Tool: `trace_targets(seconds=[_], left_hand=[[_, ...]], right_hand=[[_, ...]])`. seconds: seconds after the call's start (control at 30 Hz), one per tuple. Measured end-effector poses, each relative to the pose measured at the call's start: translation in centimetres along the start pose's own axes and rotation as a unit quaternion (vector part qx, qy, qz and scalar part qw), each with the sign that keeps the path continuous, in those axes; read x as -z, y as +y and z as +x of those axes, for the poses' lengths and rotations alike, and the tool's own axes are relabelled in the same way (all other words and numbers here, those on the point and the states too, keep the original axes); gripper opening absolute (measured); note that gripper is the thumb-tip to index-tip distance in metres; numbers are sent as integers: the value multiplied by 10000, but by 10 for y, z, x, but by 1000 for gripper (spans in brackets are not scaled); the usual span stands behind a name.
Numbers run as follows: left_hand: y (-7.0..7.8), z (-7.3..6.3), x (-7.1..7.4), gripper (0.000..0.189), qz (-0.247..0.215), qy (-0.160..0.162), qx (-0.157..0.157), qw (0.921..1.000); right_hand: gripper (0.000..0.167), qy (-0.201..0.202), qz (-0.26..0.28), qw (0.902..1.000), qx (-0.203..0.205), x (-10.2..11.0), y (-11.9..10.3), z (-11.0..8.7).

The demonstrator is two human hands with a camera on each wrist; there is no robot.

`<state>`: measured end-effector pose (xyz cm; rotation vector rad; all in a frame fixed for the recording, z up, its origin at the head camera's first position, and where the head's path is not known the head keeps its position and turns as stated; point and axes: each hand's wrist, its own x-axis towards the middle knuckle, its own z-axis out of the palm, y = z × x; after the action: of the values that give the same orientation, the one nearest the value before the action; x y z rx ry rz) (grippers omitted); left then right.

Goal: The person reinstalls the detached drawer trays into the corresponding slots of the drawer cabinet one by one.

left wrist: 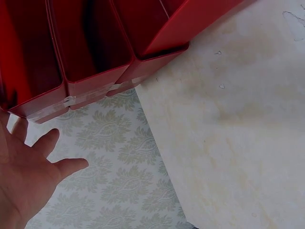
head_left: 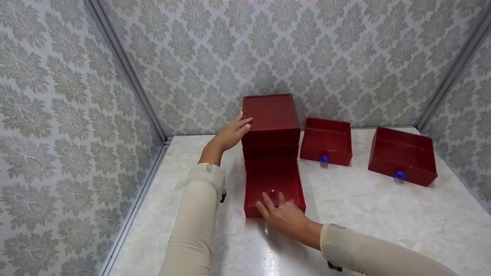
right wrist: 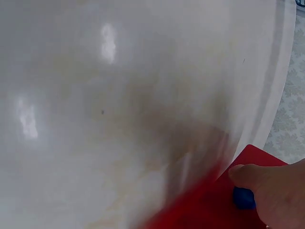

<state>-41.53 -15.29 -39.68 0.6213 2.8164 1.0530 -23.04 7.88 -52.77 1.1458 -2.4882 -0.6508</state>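
A red drawer cabinet (head_left: 271, 113) of stacked compartments stands against the back wall, its upper compartments without drawers. My left hand (head_left: 231, 134) rests on the cabinet's upper left edge; in the left wrist view its fingers are spread beside the taped rims. Pulled well out of the bottom compartment is a red drawer (head_left: 273, 178). At its front my right hand (head_left: 287, 218) grips the front wall, fingers over the rim inside and thumb outside. In the right wrist view the thumb lies beside the blue knob (right wrist: 244, 198), partly covered by the hand.
Two more red drawers, a nearer-to-cabinet drawer (head_left: 327, 134) and a far-right drawer (head_left: 403, 149), sit on the marbled white table (head_left: 356, 214) with blue knobs facing forward. Patterned wall panels (head_left: 264, 50) enclose the back and sides.
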Motion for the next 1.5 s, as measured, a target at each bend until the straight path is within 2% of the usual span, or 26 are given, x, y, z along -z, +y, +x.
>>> trace_targets(seconds=[0.1, 0.3, 0.53, 0.77, 1.0, 1.17, 1.33, 1.5], left_hand=[[0, 0, 0, 56, 26, -7, 10, 10000], [0, 0, 0, 57, 97, -38, 0, 9999], [3, -1, 0, 56, 109, 21, 42, 9999], [4, 0, -1, 55, 143, 13, 30, 9999], [1, -2, 0, 56, 122, 15, 11, 9999], [3, 0, 0, 56, 105, -37, 23, 9999], [4, 0, 0, 55, 78, -54, 69, 9999], [4, -2, 0, 54, 78, 14, 99, 9999]], right_hand=[[69, -107, 108, 9999, -75, -5, 3, 5], [62, -80, 117, 9996, -237, -18, 9, 15], [74, -214, -34, 9994, -265, -30, 16, 26], [66, -167, -178, 9985, -491, -39, 21, 40], [69, -225, 79, 9975, -659, -45, 21, 46], [78, -10, 20, 9968, -803, -50, 20, 45], [79, 412, -157, 9944, -964, -58, 19, 44], [78, 434, -178, 9938, -1012, -64, 17, 44]])
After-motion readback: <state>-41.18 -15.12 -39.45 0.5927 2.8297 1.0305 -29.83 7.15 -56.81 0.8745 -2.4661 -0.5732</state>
